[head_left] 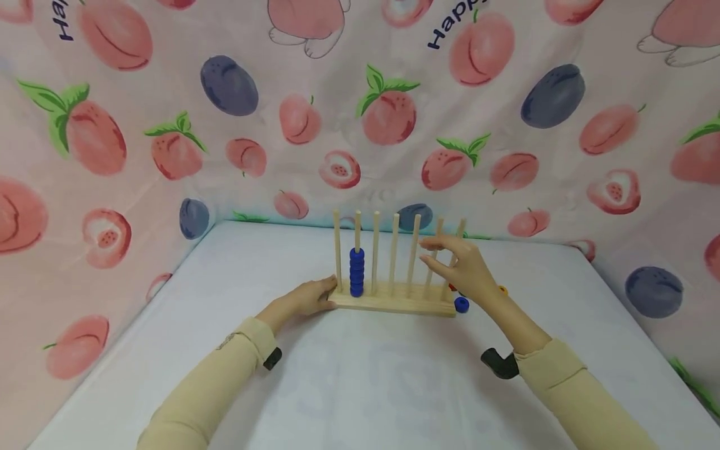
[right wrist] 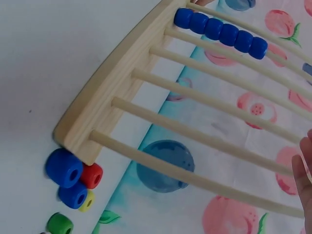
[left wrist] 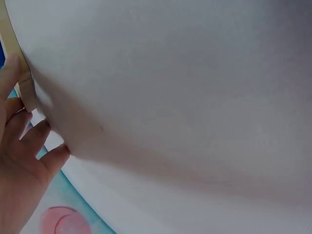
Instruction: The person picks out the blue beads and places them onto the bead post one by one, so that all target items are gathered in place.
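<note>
A wooden peg rack with several upright pegs stands on the white table. Blue beads are stacked on its second peg from the left. My left hand holds the left end of the base, thumb at the front, as the left wrist view also shows. Over by the right-hand pegs is my right hand, raised, its thumb and forefinger apart with nothing seen between them. Near the rack's right end lie loose beads: blue ones, a red one, a yellow one and a green one.
A fruit-printed cloth hangs behind and beside the white tabletop. Dark devices show at both wrists, the right one standing out below the sleeve. In the head view, the right forearm partly covers the loose beads.
</note>
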Available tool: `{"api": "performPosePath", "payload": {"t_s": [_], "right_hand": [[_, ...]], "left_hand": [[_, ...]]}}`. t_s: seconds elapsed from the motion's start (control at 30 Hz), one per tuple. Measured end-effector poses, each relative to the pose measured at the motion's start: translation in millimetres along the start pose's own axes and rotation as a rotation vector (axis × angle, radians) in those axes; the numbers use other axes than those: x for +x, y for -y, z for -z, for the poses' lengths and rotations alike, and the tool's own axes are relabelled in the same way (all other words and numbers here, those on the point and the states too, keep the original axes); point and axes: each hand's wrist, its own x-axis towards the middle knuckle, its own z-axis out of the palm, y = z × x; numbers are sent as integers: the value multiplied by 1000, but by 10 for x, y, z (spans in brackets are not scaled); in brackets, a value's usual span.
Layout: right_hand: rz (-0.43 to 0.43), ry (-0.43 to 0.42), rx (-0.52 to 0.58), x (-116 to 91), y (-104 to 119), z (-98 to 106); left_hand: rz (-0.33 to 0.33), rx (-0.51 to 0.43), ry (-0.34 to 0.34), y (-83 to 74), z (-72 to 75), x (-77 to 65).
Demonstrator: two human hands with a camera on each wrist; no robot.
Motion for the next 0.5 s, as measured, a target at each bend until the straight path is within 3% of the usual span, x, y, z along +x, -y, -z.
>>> {"api": "performPosePath", "payload": {"t_s": [0.2, 0.5], "right_hand": [[13, 37, 67, -146, -111, 54], [-21, 96, 75, -343, -225, 134]], "left_hand": [[4, 4, 12, 10, -15, -37], [5, -18, -4, 28, -43, -38]]}}
